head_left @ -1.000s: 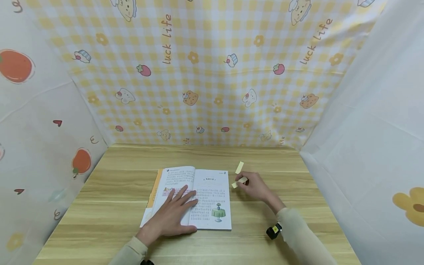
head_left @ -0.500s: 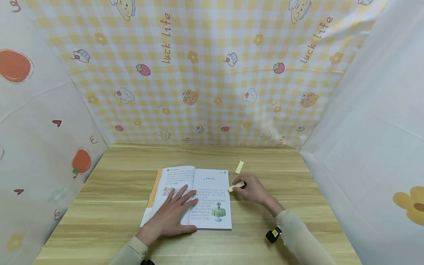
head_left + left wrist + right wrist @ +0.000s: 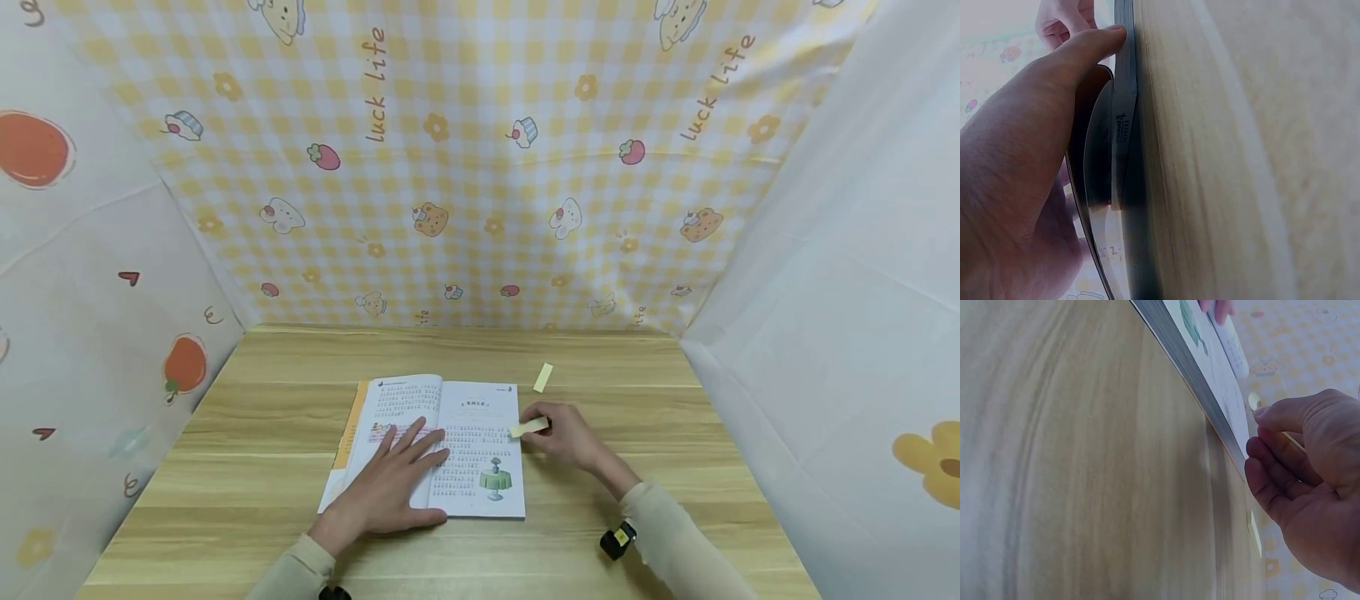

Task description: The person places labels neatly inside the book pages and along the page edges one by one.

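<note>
An open book (image 3: 480,417) with printed pages and a small picture of a green table lies on the wooden table. Across its left page and the fold my left hand (image 3: 393,487) rests flat with fingers spread. My right hand (image 3: 566,435) pinches a pale yellow sticky note strip (image 3: 529,427) between thumb and fingers, at the book's right edge. One end of the strip reaches over the right page; whether it touches the paper I cannot tell. In the right wrist view, thumb and fingertips meet on the strip (image 3: 1254,400), partly hiding it.
Another pale yellow strip (image 3: 543,377) lies on the wooden table (image 3: 645,383), beyond the right hand. A yellow checked cloth (image 3: 480,183) hangs behind the table, with white cloths at both sides. A black wrist camera (image 3: 618,540) sits by the right sleeve.
My right hand has moved left, bringing the pinched strip from beside the book to over the right page's edge. The left hand stays where it was.
</note>
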`<state>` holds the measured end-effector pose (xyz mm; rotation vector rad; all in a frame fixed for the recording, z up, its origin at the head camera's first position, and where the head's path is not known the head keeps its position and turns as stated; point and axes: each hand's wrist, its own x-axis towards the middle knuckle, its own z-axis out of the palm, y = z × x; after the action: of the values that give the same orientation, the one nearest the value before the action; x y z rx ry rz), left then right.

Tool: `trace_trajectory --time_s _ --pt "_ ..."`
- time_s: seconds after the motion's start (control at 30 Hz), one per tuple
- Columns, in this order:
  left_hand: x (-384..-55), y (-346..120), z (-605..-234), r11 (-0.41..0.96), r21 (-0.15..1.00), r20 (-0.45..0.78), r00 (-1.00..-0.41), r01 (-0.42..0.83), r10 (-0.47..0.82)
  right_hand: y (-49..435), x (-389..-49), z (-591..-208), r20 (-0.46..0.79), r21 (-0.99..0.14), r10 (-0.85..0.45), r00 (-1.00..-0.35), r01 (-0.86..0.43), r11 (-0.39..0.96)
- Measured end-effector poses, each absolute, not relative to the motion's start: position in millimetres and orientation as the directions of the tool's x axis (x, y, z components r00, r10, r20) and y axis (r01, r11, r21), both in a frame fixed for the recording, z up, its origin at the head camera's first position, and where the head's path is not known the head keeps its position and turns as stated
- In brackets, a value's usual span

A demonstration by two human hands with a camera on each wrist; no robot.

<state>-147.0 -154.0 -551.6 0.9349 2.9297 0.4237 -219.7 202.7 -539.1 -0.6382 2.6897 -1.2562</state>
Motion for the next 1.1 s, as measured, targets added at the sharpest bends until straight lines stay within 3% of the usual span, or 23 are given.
trace_trajectory --time_s 1.1 --pt "-146 -154 -550 0.781 0.276 0.043 -0.818 0.561 0.573 184 -193 -552 0.142 -0.679 -0.435 -0.889 -0.407 0.612"
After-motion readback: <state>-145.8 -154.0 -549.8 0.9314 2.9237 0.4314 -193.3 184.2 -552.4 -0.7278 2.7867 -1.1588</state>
